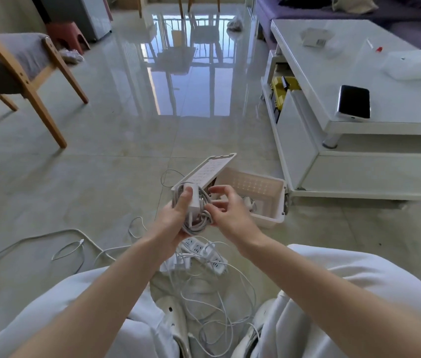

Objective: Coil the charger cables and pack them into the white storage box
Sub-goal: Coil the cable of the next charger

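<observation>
My left hand (172, 218) grips a white charger brick (194, 202) with its grey cable coiled around it. My right hand (226, 213) pinches the coil's right side with thumb and fingers. Both hands hover just in front of the white storage box (274, 215), which stands open on the floor with its lid (205, 171) leaning up at its left. Another white charger (249, 202) lies inside the box. Between my feet a tangle of white cables (212, 301) lies with white power strips (204, 254).
Loose white cables (70, 249) trail over the tiled floor at the left. A white coffee table (359, 104) with a phone (353, 102) stands to the right of the box. A wooden chair (18, 71) stands at the far left.
</observation>
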